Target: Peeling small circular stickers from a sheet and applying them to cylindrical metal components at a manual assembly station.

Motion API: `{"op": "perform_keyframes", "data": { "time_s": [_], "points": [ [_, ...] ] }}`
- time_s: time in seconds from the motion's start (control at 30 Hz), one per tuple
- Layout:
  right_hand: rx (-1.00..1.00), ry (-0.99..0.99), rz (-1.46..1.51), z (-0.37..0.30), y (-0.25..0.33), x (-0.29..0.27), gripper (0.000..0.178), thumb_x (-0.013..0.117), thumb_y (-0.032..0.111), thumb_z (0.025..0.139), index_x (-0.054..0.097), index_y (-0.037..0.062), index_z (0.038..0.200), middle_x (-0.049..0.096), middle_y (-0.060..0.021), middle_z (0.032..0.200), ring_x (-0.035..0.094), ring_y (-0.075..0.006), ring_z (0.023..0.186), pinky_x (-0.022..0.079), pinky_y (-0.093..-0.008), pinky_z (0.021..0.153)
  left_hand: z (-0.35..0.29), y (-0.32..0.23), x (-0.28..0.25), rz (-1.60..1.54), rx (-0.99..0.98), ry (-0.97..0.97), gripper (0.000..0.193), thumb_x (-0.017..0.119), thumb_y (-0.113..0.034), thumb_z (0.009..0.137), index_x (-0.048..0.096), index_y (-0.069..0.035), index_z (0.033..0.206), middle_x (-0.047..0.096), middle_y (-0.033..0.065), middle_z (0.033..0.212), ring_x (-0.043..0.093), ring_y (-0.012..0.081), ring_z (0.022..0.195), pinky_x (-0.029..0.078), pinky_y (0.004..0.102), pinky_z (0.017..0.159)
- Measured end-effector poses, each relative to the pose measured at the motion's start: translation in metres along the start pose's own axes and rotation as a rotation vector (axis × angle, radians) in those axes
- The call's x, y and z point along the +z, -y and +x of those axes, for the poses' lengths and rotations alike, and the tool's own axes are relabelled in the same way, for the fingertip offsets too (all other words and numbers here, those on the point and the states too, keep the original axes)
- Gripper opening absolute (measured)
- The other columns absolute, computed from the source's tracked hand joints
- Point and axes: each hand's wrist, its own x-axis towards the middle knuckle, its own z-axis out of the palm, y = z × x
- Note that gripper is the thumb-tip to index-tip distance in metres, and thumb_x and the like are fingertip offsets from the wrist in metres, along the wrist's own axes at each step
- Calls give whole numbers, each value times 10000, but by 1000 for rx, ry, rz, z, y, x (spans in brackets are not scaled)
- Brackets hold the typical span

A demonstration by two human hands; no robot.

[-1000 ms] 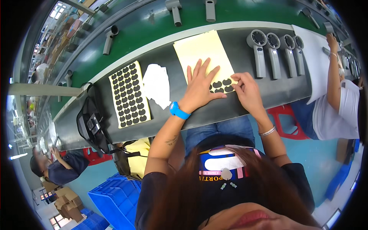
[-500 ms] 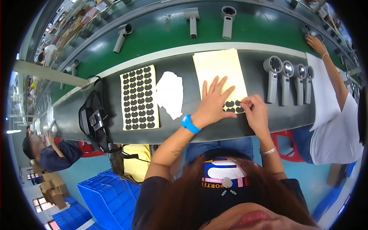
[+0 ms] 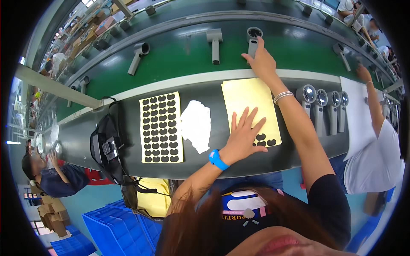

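My left hand point(image 3: 247, 138) lies flat with fingers spread on a pale yellow sheet point(image 3: 243, 96), which carries a few black rounded stickers point(image 3: 260, 137) near its close edge. Out over the green belt, my right hand point(image 3: 264, 64) reaches to a grey handheld fan point(image 3: 254, 32). Its index finger is stretched along the fan and its thumb stands apart to the left of the handle; the other fingers are partly hidden. Whether a sticker clings to a fingertip I cannot make out. To the left lies a fuller sheet of black stickers point(image 3: 160, 128) beside white crumpled paper point(image 3: 196, 123).
Several grey handheld fans point(image 3: 319, 100) stand in a row at the right. More fans point(image 3: 215, 42) lie on the green belt point(image 3: 179, 55). A black bag point(image 3: 104, 145) sits at the left, blue crates point(image 3: 117, 226) below. A co-worker's arm point(image 3: 373, 100) reaches in from the right.
My right hand has left the stickers at the sheet's near corner and reached forward to the fan on the belt. My left hand stays on the sheet. The view has shifted forward.
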Motion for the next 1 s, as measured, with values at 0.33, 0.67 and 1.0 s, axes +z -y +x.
{"op": "perform_keyframes", "data": {
  "time_s": [0.33,0.67,1.0],
  "points": [
    [-62,-223,580,-47,-1,-118,778,734,4,751,264,102,1364,676,-122,939,667,-195,826,514,-284,735,-1,6,3,-87,-44,-146,946,767,-533,657,384,-83,1396,238,214,1494,187,427,1391,115,613,1091],
    [-434,107,734,-205,24,-144,651,616,-93,810,319,41,1373,543,-184,1255,599,-263,1102,532,-321,840,-10,-49,-54,-787,-95,-270,527,623,13,855,406,2,1335,536,163,1260,636,184,1006,549,280,766],
    [-138,-85,951,-239,3,-174,159,619,-80,844,611,-33,996,584,-81,967,553,-134,862,458,-244,780,-23,-59,-49,-625,58,-379,367,568,72,868,547,-10,1225,551,130,1226,633,218,979,583,303,788]
  ]
}}
